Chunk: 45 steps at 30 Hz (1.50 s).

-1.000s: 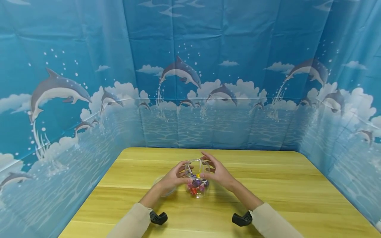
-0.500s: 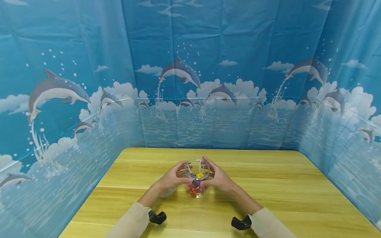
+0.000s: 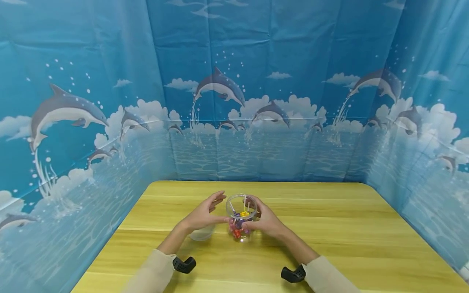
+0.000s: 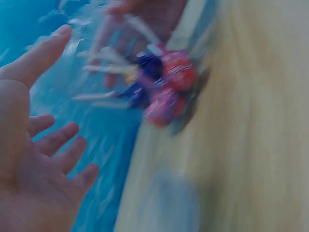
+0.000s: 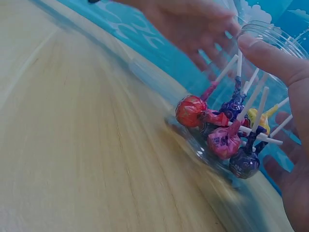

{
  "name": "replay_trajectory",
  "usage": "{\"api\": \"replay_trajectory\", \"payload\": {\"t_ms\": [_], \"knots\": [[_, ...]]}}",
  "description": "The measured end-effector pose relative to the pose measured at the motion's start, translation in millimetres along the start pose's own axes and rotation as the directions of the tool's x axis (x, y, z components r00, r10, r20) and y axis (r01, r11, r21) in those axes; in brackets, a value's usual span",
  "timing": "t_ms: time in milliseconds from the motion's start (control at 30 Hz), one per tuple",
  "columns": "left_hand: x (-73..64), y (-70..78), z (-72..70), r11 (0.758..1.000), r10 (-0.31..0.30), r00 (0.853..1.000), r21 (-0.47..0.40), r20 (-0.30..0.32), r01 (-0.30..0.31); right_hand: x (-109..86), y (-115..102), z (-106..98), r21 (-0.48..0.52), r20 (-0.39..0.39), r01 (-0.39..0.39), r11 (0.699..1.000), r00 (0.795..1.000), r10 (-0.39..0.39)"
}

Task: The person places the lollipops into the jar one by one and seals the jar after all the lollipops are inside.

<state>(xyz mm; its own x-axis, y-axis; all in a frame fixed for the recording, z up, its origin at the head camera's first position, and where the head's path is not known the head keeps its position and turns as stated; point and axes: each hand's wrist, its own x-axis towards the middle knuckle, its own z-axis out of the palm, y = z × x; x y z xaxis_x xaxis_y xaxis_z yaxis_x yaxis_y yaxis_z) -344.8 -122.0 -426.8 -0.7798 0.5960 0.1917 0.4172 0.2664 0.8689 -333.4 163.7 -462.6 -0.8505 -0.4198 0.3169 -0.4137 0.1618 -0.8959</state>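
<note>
A clear plastic jar (image 3: pixel 242 218) stands upright on the table, its top uncovered. Several wrapped lollipops (image 5: pixel 224 141) sit inside it, red, pink, purple and yellow, with their white sticks pointing upward. My right hand (image 3: pixel 269 221) grips the jar's right side, thumb at the front and fingers round behind. To the left, my left hand (image 3: pixel 202 215) is spread beside the jar, its fingers off the wall and its thumb tip close to it. Under that hand a clear round lid (image 3: pixel 200 235) lies on the table, partly covered in the head view; the left wrist view is blurred.
The yellow wood-grain table (image 3: pixel 329 236) extends on both sides of the jar. A blue curtain (image 3: pixel 271 158) printed with dolphins hangs behind it and along the sides.
My left hand has come away from the jar toward the left, its fingers straightening. My right hand has closed in round the jar's side. The jar has stayed about where it was.
</note>
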Motion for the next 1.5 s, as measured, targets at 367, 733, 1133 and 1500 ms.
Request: {"api": "replay_trajectory", "payload": {"t_ms": [367, 733, 1133, 1500], "knots": [[-51.1, -28.1, -55.9, 0.949, -0.139, 0.99, 0.283, -0.02, 0.139, 2.2, -0.6, -4.6, -0.01, 0.019, -0.011, 1.0, 1.0, 0.012], [-57.9, -43.0, -47.3, 0.901, -0.158, 0.987, 0.412, 0.012, 0.139, 1.5, 4.8, -1.0, 0.004, 0.018, -0.023, 1.0, 1.0, 0.023], [-63.5, -48.4, -46.6, 0.88, -0.138, 0.989, 0.451, -0.057, 0.148, -0.5, 5.7, 1.6, -0.02, 0.027, -0.024, 1.0, 0.999, 0.024], [-45.3, -25.9, -39.3, 0.944, -0.121, 0.992, 0.303, -0.042, 0.128, -1.8, 3.9, -1.2, -0.021, 0.008, -0.001, 1.0, 1.0, 0.001]]}}
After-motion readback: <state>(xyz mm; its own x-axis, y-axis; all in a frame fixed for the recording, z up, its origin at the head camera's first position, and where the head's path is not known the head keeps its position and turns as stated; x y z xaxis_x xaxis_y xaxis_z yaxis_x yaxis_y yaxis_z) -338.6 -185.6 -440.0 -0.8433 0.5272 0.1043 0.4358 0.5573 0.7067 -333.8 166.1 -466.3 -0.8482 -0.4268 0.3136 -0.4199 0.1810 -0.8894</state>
